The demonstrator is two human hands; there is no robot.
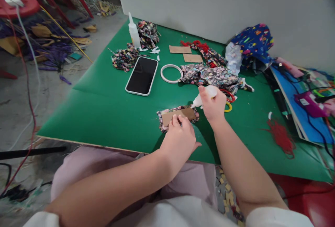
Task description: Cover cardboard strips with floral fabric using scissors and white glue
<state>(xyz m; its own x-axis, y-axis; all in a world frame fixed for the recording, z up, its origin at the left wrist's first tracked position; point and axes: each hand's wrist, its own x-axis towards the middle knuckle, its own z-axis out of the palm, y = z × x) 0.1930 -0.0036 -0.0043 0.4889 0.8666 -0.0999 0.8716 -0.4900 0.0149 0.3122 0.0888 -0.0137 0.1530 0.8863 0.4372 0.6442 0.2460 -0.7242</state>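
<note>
My right hand (pixel 214 104) is closed round a small white glue bottle (pixel 202 97), its nozzle pointing down-left at the right end of a brown cardboard strip (pixel 180 114). The strip lies on a floral fabric piece (pixel 163 121) on the green board (pixel 104 108). My left hand (pixel 180 136) presses its fingertips on the near edge of the strip and fabric, fingers curled.
A phone (pixel 142 75) lies face up beside a white ring (pixel 171 73). A second glue bottle (pixel 134 31), floral scraps (pixel 125 58), two cardboard pieces (pixel 180 49), coloured rings (pixel 228 106), red yarn (pixel 281 138) and a blue fabric bundle (pixel 255 43) lie around. Floor litter lies left.
</note>
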